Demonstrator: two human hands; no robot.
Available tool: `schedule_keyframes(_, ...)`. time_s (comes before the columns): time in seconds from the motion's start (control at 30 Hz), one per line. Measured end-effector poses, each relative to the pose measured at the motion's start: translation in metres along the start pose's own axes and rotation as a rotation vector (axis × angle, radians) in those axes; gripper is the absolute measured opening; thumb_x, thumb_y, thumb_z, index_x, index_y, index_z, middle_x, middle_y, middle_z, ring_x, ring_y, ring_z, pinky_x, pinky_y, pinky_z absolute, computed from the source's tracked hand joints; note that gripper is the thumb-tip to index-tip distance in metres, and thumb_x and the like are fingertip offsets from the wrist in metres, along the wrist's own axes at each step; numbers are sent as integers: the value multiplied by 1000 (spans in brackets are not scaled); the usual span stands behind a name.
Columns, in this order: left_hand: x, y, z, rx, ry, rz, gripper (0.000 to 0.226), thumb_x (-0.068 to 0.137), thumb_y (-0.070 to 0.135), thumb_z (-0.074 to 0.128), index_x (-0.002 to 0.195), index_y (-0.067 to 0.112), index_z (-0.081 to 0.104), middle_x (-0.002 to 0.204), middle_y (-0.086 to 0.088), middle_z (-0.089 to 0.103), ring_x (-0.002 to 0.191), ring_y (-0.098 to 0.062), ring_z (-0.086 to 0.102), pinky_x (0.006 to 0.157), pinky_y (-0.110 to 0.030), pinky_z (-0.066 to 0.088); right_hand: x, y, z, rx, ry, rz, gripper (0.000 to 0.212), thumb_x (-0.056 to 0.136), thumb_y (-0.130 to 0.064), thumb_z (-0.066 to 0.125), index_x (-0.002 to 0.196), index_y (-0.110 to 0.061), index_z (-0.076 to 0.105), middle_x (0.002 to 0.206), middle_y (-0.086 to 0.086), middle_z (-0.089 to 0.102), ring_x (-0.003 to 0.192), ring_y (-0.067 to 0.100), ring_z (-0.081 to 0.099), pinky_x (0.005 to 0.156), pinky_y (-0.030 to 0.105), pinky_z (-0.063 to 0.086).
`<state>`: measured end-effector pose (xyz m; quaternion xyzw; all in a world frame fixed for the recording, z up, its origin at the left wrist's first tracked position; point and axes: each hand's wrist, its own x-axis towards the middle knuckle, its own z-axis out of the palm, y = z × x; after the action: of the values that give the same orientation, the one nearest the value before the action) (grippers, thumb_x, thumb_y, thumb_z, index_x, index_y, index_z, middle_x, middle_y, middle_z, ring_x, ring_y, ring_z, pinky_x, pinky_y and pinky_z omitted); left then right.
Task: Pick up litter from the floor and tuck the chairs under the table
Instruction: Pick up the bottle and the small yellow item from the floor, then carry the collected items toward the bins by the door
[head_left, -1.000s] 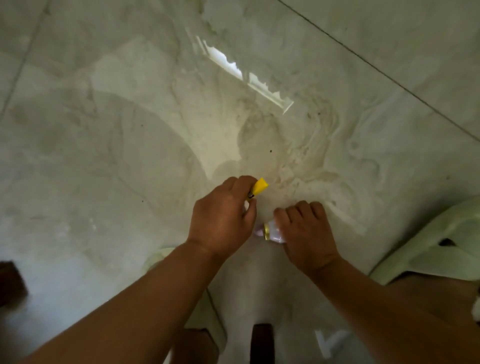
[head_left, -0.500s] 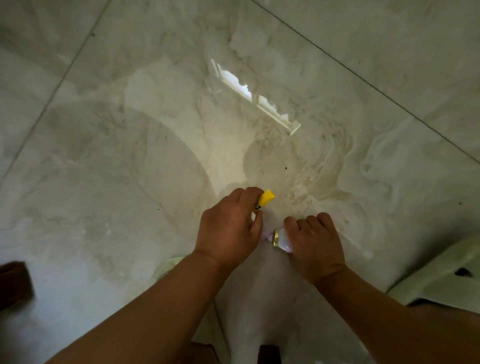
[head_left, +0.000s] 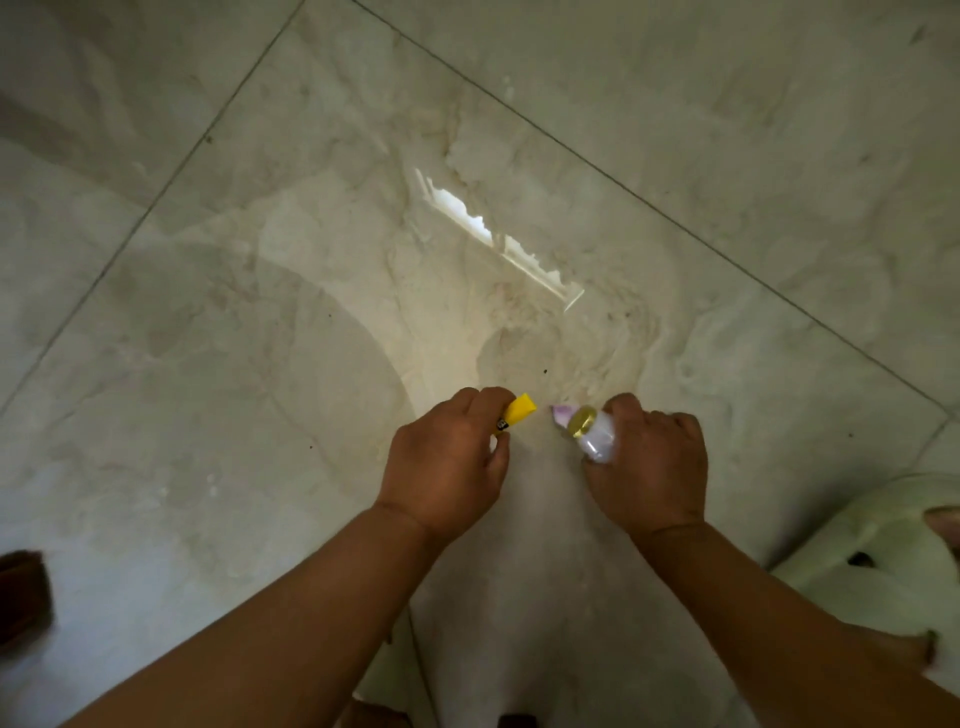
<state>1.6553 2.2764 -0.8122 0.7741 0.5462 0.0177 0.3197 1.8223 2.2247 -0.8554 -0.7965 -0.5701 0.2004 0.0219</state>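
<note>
Since the frame half a second earlier, the two hands had drawn apart: then they were nearly touching, with the small bottle tucked low between them; now a clear gap of floor showed between them, and the bottle had come up and tilted so its gold cap pointed up and to the left.

The left hand (head_left: 447, 467) was seen from the back, fingers curled, and gripped a yellow wrapper (head_left: 519, 409) whose bright end stuck out past the knuckles; a black printed patch showed where it entered the fist. How much of the wrapper lay inside the hand could not be told.

The right hand (head_left: 652, 470) had its fingers curled round a small pale bottle (head_left: 595, 435) with a gold cap. A scrap of pink and white paper (head_left: 562, 414) projected just beyond the cap; whether it was pinched with the bottle or fixed to it could not be told.

Both pieces of litter were in the hands, above the glossy marble-pattern floor tiles (head_left: 260, 364), on which a bright window reflection (head_left: 488, 234) lay further ahead. A pale green plastic chair (head_left: 852, 551) stood at the lower right edge, just beside the right forearm. A dark brown object (head_left: 23, 597) sat at the lower left edge, too cropped to identify.
</note>
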Motion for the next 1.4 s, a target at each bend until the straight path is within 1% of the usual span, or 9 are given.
schedule_keyframes(0.37,12,36,-83,1,83,9,6,84,19,58,89,17,56,76,3,55,63,-20,49,54,-27,33,33,-59,-115,258,259,64,41,56,-15,81,88,-8,57,65,0,50,59,15,37,70,32,36)
schedule_keyframes(0.57,13,68,-159,-155,141,-70,13,83,19,59,94,22,53,62,14,44,58,-13,44,52,-25,33,35,-105,-203,388,338,72,44,52,-14,83,87,-9,57,68,-4,44,54,0,25,66,40,48)
schedule_keyframes(0.67,18,91,-204,-312,82,-33,53,81,14,57,122,45,42,79,31,49,64,-10,54,57,-23,43,35,-128,-252,436,385,39,44,50,-13,82,86,-12,57,69,-7,43,55,-5,27,64,40,48)
schedule_keyframes(0.77,23,116,-258,-439,-8,35,84,80,6,53,133,61,18,106,22,58,65,-13,61,65,-29,51,36,-153,-310,473,414,-22,42,50,-13,81,85,-14,56,68,-8,47,54,1,34,63,37,47)
schedule_keyframes(0.87,28,145,-312,-622,-75,74,90,78,-3,49,134,61,19,129,19,50,97,-13,62,79,-24,50,37,-174,-369,504,442,-113,35,54,-19,74,84,-12,57,68,-4,54,58,10,43,62,37,50)
schedule_keyframes(0.93,31,165,-348,-705,-89,105,87,75,-7,46,135,54,30,133,21,48,108,-2,56,90,-18,43,40,-187,-408,516,482,-155,31,54,-23,67,82,-13,56,68,-9,50,60,4,40,61,34,49)
schedule_keyframes(1.07,35,205,-409,-692,-36,148,68,76,-15,47,130,25,51,118,8,60,94,10,54,87,-11,39,45,-201,-480,499,502,-223,31,53,-21,66,81,-11,58,66,-3,58,67,7,40,64,31,44)
schedule_keyframes(1.2,41,244,-466,-583,134,103,54,82,-3,57,124,30,53,125,13,56,116,7,48,99,-11,37,56,-204,-547,464,418,-267,34,58,-20,73,87,-11,58,72,-3,59,64,18,57,75,35,40)
schedule_keyframes(1.4,35,295,-556,-310,360,-86,37,77,22,73,112,21,65,104,4,67,97,-10,60,87,-24,45,70,-212,-654,533,345,-248,38,64,-14,76,91,-22,50,74,-13,47,68,6,41,82,48,46)
